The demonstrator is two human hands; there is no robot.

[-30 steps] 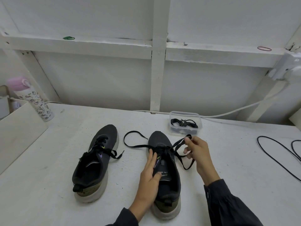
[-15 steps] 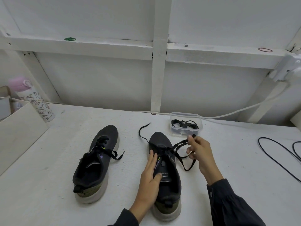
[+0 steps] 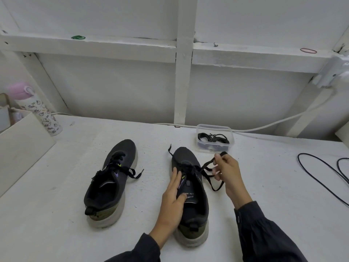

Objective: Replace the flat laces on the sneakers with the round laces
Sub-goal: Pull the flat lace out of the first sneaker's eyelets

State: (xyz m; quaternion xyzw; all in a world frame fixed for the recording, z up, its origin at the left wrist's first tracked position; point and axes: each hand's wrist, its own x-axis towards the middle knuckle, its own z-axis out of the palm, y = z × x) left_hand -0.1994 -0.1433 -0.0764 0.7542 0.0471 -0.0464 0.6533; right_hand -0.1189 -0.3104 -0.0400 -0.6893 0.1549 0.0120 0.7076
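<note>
Unlacing one sneaker [image 3: 184, 156]: our right hand [image 3: 224, 173] fingers [image 3: 217, 160] pinch its flat lace [image 3: 207, 165], left hand [image 3: 173, 197] pressing flat | other sneaker [image 3: 120, 150] laced flat | round laces [image 3: 213, 138] unused in box [image 3: 215, 126] on surface [image 3: 273, 186].

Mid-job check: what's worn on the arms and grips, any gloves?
Long dark sleeves reach both wrists: the left sleeve plain, the right sleeve with a small button at its gathered cuff. The left grip and right grip are bare: no gloves, rings or watch visible.
</note>
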